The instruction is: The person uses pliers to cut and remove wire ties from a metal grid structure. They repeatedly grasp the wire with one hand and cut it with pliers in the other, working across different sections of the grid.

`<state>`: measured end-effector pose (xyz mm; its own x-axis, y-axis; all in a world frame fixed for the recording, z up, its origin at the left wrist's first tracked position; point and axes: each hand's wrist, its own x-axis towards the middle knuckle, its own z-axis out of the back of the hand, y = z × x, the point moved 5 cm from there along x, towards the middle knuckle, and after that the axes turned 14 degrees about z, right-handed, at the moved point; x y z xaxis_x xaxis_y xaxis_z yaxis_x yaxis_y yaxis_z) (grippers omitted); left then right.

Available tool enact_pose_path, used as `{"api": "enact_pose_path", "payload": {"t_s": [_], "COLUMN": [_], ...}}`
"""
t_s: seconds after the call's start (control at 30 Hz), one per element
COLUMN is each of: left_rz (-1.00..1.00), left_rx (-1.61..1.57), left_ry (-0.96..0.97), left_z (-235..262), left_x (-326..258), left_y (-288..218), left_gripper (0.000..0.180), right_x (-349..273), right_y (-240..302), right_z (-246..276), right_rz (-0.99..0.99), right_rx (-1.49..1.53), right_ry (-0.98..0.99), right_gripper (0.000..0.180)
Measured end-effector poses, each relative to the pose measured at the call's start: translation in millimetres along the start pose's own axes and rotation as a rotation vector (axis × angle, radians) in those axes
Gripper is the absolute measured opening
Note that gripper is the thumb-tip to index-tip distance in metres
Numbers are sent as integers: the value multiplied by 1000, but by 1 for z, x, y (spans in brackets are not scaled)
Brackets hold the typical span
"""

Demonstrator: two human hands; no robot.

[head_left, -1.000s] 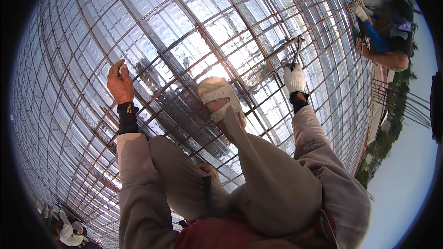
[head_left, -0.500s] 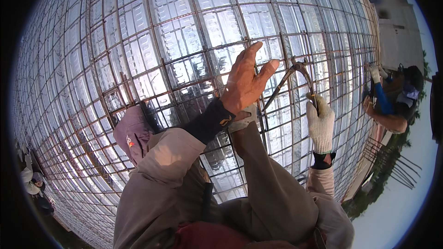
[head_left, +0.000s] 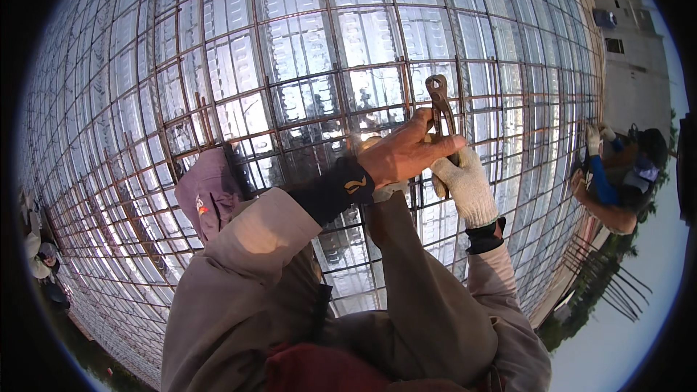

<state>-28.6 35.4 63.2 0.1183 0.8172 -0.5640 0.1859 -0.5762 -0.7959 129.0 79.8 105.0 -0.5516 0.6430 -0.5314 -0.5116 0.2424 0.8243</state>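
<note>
Left hand: the bare orange-brown left hand (head_left: 403, 154) is reaching across to the right, its fingers curling closed over the handles of the pincers (head_left: 440, 117) and overlapping the gloved hand.
Right hand: the right hand (head_left: 465, 185), in a white knitted glove, is sitting just below and behind the left hand, closing around the lower part of the same handles.
Pincers: the rusty end-cutting pincers are standing upright, rounded head above both hands, handles running down between them; whether the head is biting anything cannot be told.
Rebar grid (head_left: 305, 65): the mesh of crossed steel bars is spreading beyond the hands on every side, over a shiny sheet underneath.
Shoe (head_left: 208, 192): a purple shoe is resting on the bars well to the left of the left hand.
Co-worker (head_left: 617, 174): another person in a blue sleeve and white gloves is crouching on the grid, well to the right of the right hand.
</note>
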Motion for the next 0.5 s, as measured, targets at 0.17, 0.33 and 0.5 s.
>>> {"api": "enact_pose_path", "payload": {"t_s": [0.17, 0.33, 0.5], "left_rz": [-485, -188, -49], "left_rx": [749, 763, 355], "left_ry": [-1017, -1074, -670], "left_z": [157, 186, 82], "left_x": [20, 43, 84], "left_y": [12, 60, 50], "left_gripper": [51, 31, 43], "right_x": [60, 124, 158], "right_y": [12, 6, 10], "right_z": [80, 114, 118], "right_rz": [61, -158, -125], "right_rx": [-431, -685, -985], "right_ry": [98, 373, 516], "right_gripper": [26, 21, 51]}}
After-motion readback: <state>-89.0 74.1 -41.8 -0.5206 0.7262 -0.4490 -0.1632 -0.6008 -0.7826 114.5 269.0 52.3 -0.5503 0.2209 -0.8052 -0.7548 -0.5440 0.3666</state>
